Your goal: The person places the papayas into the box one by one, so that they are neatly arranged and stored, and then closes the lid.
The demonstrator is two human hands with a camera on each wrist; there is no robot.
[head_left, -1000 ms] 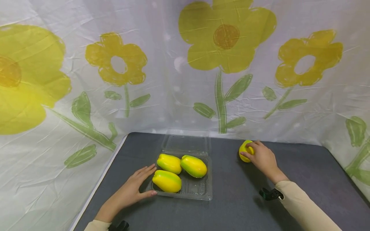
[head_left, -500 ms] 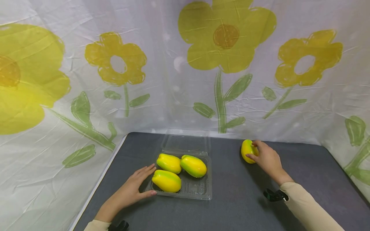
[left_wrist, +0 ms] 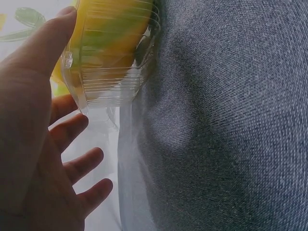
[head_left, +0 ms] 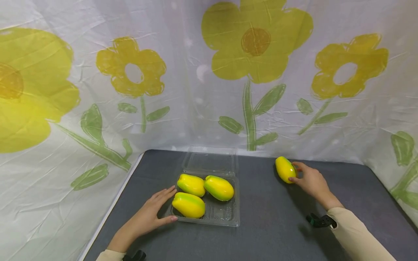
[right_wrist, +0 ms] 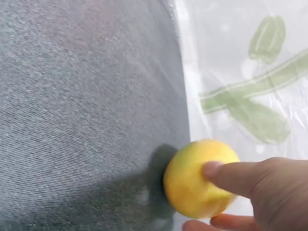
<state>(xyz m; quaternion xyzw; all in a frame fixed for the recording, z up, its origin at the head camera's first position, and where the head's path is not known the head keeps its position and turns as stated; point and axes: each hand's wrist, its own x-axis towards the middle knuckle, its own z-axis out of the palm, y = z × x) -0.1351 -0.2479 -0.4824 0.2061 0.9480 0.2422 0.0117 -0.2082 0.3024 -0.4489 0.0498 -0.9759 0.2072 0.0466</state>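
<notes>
My right hand [head_left: 311, 180] pinches a yellow papaya [head_left: 285, 169] with a green streak at its near end, thumb on one side and fingers on the other. That fruit is at the table's far right, by the back edge; the right wrist view shows my thumb pressed on the papaya [right_wrist: 199, 183]. My left hand [head_left: 150, 214] lies with spread fingers at the left side of a clear plastic clamshell box [head_left: 228, 220]. Inside the box are three more papayas: one at back left [head_left: 191, 185], one at back right [head_left: 219, 188], one at front left [head_left: 188, 205].
The box's hinged clear lid [head_left: 209, 163] lies folded back toward the far edge. A dark grey cloth covers the table [head_left: 261, 232]. Behind and beside it hangs a white curtain [head_left: 189, 119] printed with yellow flowers.
The papaya at the right has turned, its near end swinging right, and shifted slightly right together with my right hand. My left hand and the box have stayed put.
</notes>
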